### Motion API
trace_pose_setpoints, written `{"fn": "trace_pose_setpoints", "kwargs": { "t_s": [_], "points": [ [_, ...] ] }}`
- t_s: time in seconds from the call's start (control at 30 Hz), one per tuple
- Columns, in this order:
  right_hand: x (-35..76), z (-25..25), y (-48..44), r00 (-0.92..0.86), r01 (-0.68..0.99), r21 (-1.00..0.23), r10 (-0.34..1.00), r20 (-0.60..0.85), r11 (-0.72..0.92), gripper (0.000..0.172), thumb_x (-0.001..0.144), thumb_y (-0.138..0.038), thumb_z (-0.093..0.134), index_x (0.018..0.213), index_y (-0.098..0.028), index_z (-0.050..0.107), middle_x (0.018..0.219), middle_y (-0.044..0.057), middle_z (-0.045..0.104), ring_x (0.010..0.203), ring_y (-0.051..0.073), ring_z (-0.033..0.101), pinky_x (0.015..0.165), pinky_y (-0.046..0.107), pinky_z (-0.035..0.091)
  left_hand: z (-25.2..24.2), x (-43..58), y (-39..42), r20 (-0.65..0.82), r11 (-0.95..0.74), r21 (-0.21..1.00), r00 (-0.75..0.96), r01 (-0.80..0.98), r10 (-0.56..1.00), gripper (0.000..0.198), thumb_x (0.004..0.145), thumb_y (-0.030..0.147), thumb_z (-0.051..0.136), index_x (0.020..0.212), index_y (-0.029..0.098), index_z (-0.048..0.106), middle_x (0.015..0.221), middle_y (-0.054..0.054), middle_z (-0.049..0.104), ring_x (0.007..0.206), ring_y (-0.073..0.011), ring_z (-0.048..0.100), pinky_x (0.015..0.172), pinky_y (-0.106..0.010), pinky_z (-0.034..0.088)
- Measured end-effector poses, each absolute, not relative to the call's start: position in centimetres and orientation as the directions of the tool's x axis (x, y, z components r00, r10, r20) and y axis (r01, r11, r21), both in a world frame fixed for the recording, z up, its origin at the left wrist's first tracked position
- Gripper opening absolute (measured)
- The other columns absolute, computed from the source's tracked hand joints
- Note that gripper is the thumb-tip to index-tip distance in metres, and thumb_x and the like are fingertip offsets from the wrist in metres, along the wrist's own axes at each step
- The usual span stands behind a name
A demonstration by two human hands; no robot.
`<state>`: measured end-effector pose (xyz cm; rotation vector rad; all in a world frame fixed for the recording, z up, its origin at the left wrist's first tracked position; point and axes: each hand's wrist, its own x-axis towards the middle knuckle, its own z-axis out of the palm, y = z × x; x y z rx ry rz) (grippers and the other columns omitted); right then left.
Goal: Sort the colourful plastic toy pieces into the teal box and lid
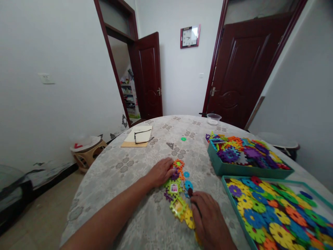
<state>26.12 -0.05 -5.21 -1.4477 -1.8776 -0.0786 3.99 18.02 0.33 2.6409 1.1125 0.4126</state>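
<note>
A joined assembly of colourful plastic gear pieces point(179, 205) lies on the patterned tablecloth. It has orange, purple, lime green and yellow parts, and one green piece carries a small white window. My left hand point(161, 172) rests on its upper left side, fingers curled against the purple and green pieces. On the lower right is my right hand point(209, 217), with a small dark brown disc point(190, 192) at its fingertips. That disc touches or overlaps blue notched discs point(187, 185) on the assembly's right edge. My right palm hides part of a yellow piece below.
A teal box point(215, 163) heaped with gear pieces stands at the right. Nearer me, a teal-rimmed tray point(235, 211) holds many notched discs. Eyeglasses point(135, 137) lie on a notebook point(130, 143) at left. A green disc point(183, 139) and a clear bowl point(213, 118) sit farther back.
</note>
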Motion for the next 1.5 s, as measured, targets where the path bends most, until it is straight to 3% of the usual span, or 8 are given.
{"fn": "trace_pose_setpoints", "kwargs": {
  "t_s": [0.13,0.23,0.33,0.43,0.63,0.9,1.13,1.5],
  "points": [
    [26.1,-5.1,-0.2,-0.070,0.845,-0.407,0.825,0.560,0.347,0.016,0.100,-0.020,0.051,0.109,-0.027,0.063,0.116,0.006,0.068,0.111,0.024,0.064,0.101,0.043,0.050,0.9,4.2,13.9,0.143,-0.661,0.494,0.698,0.564,0.702,0.050,0.106,0.045,0.037,0.151,0.028,0.049,0.154,-0.006,0.055,0.142,-0.0245,0.050,0.122,-0.042,0.040],
    [26.0,-5.0,-0.3,-0.047,0.844,-0.419,0.825,0.562,0.334,0.017,0.100,-0.020,0.050,0.109,-0.027,0.063,0.118,0.007,0.068,0.113,0.025,0.063,0.102,0.044,0.050,0.8,4.3,13.5,0.164,-0.628,0.534,0.660,0.565,0.733,0.049,0.106,0.043,0.035,0.150,0.029,0.051,0.150,-0.006,0.059,0.138,-0.0237,0.055,0.120,-0.041,0.043],
    [25.9,-4.9,-0.3,-0.030,0.842,-0.427,0.818,0.574,0.330,0.018,0.100,-0.020,0.049,0.110,-0.027,0.064,0.120,0.007,0.068,0.114,0.026,0.063,0.102,0.045,0.050,0.4,4.8,16.3,0.261,-0.627,0.452,0.578,0.635,0.773,0.049,0.107,0.043,0.034,0.148,0.024,0.053,0.154,-0.007,0.055,0.143,-0.0237,0.049,0.124,-0.043,0.038],
    [25.9,-4.8,-0.2,-0.026,0.837,-0.437,0.822,0.569,0.329,0.019,0.100,-0.019,0.049,0.108,-0.027,0.063,0.119,0.007,0.068,0.114,0.025,0.063,0.101,0.044,0.050,0.0,6.1,21.3,0.274,-0.567,0.267,0.502,0.779,0.820,0.049,0.106,0.045,0.037,0.147,0.023,0.052,0.156,-0.010,0.052,0.148,-0.0218,0.042,0.125,-0.040,0.034],
    [26.0,-4.9,0.3,-0.036,0.854,-0.398,0.799,0.600,0.337,0.017,0.096,-0.017,0.051,0.103,-0.027,0.063,0.116,0.008,0.069,0.111,0.026,0.065,0.099,0.044,0.053,-1.2,9.5,30.4,0.237,-0.419,0.217,0.368,0.882,0.899,0.062,0.104,0.052,0.040,0.155,0.015,0.038,0.157,-0.022,0.046,0.151,-0.0330,0.037,0.121,-0.049,0.031],
    [26.8,-5.9,0.7,-0.096,0.850,-0.372,0.804,0.587,0.373,0.020,0.091,-0.017,0.059,0.107,-0.028,0.064,0.121,0.007,0.068,0.117,0.025,0.063,0.100,0.041,0.053,-2.6,13.9,36.1,0.151,-0.546,0.146,0.527,0.825,0.836,0.065,0.103,0.058,0.039,0.160,0.026,0.034,0.167,-0.014,0.035,0.152,-0.0319,0.035,0.121,-0.047,0.029],
    [27.0,-6.5,1.0,-0.109,0.827,-0.403,0.814,0.571,0.393,0.022,0.089,-0.015,0.060,0.106,-0.028,0.063,0.118,0.007,0.069,0.113,0.025,0.065,0.098,0.041,0.054,-2.2,16.5,37.1,0.130,-0.567,0.141,0.553,0.811,0.823,0.057,0.102,0.060,0.037,0.150,0.032,0.049,0.163,-0.011,0.042,0.148,-0.0417,0.037,0.115,-0.066,0.029],
    [25.8,-4.9,0.3,0.019,0.833,-0.468,0.829,0.559,0.296,0.023,0.093,-0.010,0.050,0.106,-0.025,0.062,0.116,0.008,0.067,0.112,0.025,0.062,0.102,0.044,0.048,-1.5,12.4,26.8,0.176,-0.769,0.209,0.751,0.604,0.637,0.050,0.107,0.048,0.036,0.142,0.021,0.059,0.152,-0.012,0.056,0.143,-0.0265,0.047,0.122,-0.045,0.035]
  ]
}}
